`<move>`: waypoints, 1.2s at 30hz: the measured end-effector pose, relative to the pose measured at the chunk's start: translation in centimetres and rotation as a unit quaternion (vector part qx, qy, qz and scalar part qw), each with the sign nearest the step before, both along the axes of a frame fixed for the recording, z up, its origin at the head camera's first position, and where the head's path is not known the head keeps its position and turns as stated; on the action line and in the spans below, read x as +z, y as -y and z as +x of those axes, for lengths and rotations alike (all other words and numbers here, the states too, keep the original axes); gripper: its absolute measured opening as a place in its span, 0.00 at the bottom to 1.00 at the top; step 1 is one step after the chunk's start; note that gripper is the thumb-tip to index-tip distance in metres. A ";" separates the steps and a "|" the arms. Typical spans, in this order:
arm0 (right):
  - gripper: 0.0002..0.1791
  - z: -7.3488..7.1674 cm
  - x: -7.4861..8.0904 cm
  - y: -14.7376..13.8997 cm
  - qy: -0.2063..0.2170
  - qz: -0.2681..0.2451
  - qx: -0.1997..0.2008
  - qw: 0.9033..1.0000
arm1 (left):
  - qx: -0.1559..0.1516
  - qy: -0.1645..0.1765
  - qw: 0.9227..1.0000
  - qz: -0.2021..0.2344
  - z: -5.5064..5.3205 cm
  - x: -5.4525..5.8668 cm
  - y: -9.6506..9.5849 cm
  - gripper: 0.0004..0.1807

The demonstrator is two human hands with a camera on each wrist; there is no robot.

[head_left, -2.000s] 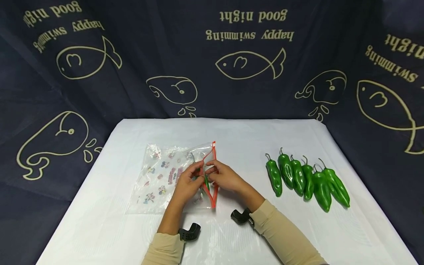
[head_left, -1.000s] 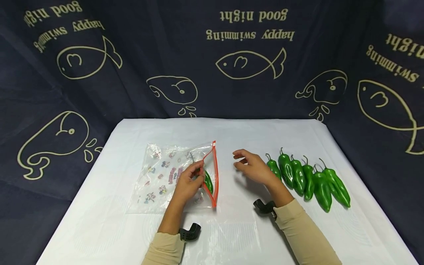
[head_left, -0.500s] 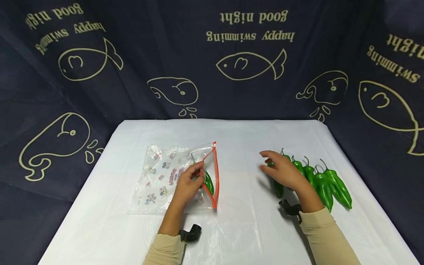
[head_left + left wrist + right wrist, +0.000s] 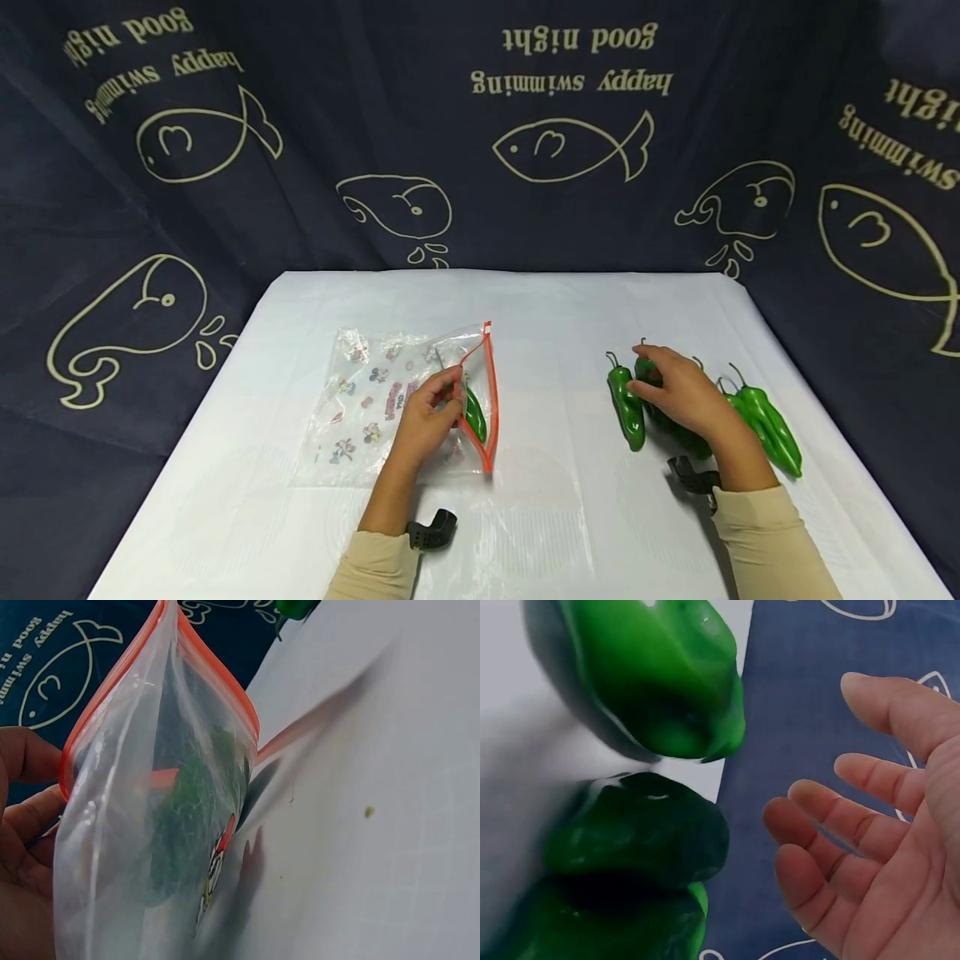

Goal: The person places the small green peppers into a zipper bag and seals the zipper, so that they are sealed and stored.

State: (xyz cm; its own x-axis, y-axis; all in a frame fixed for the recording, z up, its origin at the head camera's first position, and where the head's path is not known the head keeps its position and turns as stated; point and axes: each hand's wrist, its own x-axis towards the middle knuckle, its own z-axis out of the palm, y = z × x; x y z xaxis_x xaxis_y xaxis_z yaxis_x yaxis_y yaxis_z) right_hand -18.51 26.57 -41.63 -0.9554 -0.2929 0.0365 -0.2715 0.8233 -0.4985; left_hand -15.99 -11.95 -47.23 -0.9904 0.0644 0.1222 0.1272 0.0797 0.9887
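Observation:
My left hand (image 4: 429,414) pinches the red-edged mouth of a clear printed zip bag (image 4: 360,408), holding it apart. Inside the bag, near the opening, lies a green pepper (image 4: 474,414); in the left wrist view the green shape (image 4: 180,825) shows blurred through the plastic. My right hand (image 4: 686,396) hovers over the row of green peppers at the right, its fingers spread loosely with nothing between them. The leftmost pepper (image 4: 627,407) lies just left of its thumb. Several others are partly hidden beneath the hand. In the right wrist view, peppers (image 4: 660,675) sit beside the relaxed fingers (image 4: 855,817).
A white-covered table (image 4: 540,317) carries everything. A dark blue cloth (image 4: 480,225) with fish and whale drawings hangs behind and at both sides. At the right end of the row, another pepper (image 4: 772,429) lies near the right sleeve (image 4: 772,533).
My right hand has left the bag's mouth and moved right, past the leftmost pepper, to above the row. The left hand keeps its pinch on the bag in the same place.

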 end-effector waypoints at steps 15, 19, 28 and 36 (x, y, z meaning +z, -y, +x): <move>0.35 0.2 -1.4 1.0 0.009 0.045 0.007 0.999 | -0.008 -0.009 1.000 0.013 0.0 0.2 -0.2 0.25; 0.35 0.2 -2.0 1.6 0.012 0.070 -0.004 0.997 | -0.005 -0.006 1.000 0.010 0.0 0.1 -0.2 0.26; 0.34 0.4 -2.3 2.3 0.004 0.101 -0.009 0.995 | -0.001 -0.001 1.000 0.006 0.0 0.0 -0.1 0.26; 0.31 0.1 -2.0 2.1 0.008 0.067 0.023 0.997 | -0.003 0.003 1.000 0.012 0.0 0.0 0.0 0.25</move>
State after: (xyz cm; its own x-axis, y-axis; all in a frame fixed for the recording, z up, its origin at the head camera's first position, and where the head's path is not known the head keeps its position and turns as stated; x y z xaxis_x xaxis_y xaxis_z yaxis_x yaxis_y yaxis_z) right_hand -18.41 24.48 -43.67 -0.9412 -0.3371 -0.0211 -0.3029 0.8701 -0.3887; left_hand -16.00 -11.93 -47.27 -0.9908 0.0678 0.1170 0.1209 0.0560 0.9911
